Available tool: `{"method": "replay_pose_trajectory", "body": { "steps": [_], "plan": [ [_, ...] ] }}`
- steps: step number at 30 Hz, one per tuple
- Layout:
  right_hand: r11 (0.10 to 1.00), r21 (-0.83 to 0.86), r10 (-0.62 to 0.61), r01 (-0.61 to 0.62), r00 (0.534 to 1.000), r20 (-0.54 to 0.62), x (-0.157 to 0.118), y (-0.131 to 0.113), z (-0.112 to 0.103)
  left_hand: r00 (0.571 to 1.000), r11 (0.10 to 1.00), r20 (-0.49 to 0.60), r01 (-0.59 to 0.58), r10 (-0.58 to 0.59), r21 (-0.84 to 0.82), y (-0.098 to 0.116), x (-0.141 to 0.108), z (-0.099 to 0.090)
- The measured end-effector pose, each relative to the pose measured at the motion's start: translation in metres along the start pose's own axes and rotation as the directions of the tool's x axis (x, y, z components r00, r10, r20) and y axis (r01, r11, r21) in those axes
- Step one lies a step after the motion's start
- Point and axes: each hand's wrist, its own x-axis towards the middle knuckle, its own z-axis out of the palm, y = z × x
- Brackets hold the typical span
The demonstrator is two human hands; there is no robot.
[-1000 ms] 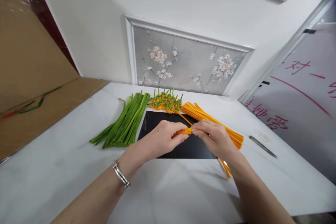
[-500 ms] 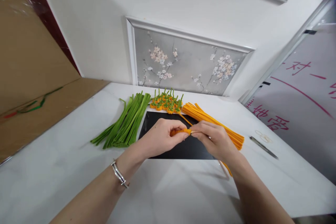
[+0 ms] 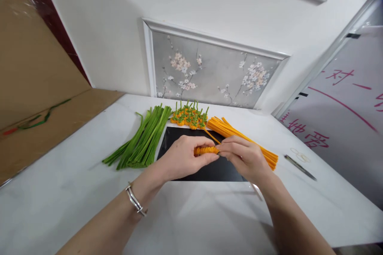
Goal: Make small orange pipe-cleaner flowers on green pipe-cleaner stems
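Over the black mat (image 3: 209,173), my left hand (image 3: 182,157) is closed round a coiled orange pipe cleaner (image 3: 206,150), whose tight ridged turns show between thumb and fingers. My right hand (image 3: 243,153) pinches at the right end of that coil, fingertips touching those of my left hand. A thin pale stick (image 3: 255,191) shows below my right wrist; its link to the coil is hidden. Behind the mat sit several small orange pieces with green stems (image 3: 191,115). One loose orange strand (image 3: 212,135) runs from near them toward my right fingers.
A bundle of green pipe cleaners (image 3: 143,139) lies left of the mat. To the right are a bundle of orange pipe cleaners (image 3: 239,133), dark tweezers or scissors (image 3: 300,167), and pale rubber bands (image 3: 301,154). Cardboard (image 3: 60,127) borders the white table (image 3: 191,219) on the left.
More ridged orange coil shows between my hands. The orange tail that hung below my right wrist is out of sight. My right fingers have turned slightly; both hands stay in place.
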Motion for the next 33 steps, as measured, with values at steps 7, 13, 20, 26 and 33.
{"method": "replay_pose_trajectory", "body": {
  "steps": [7,13,20,26,33],
  "plan": [
    [0.998,-0.045,-0.052,0.050,0.998,-0.047,-0.0013,0.0008,0.0016,1.000,0.991,-0.028,-0.007,0.003,-0.134,0.0015,0.0018,-0.0001],
    [0.997,-0.059,-0.055,0.050,0.995,-0.079,0.0018,-0.0017,0.0014,0.995,0.989,-0.096,-0.028,0.014,-0.145,0.0019,0.0019,0.0023],
    [0.997,-0.067,-0.043,0.036,0.994,-0.100,0.0035,-0.0039,0.0010,0.987,0.994,-0.154,-0.068,0.055,-0.082,0.0018,0.0017,0.0038],
    [0.995,-0.083,-0.062,0.055,0.995,-0.081,0.0020,-0.0015,0.0019,0.990,0.995,-0.109,-0.087,0.093,0.056,-0.0010,0.0013,0.0016],
    [0.997,-0.066,-0.055,0.049,0.995,-0.085,0.0017,-0.0001,0.0042,0.975,0.953,-0.110,-0.160,0.193,0.257,0.0002,0.0015,0.0017]
  ]
}}
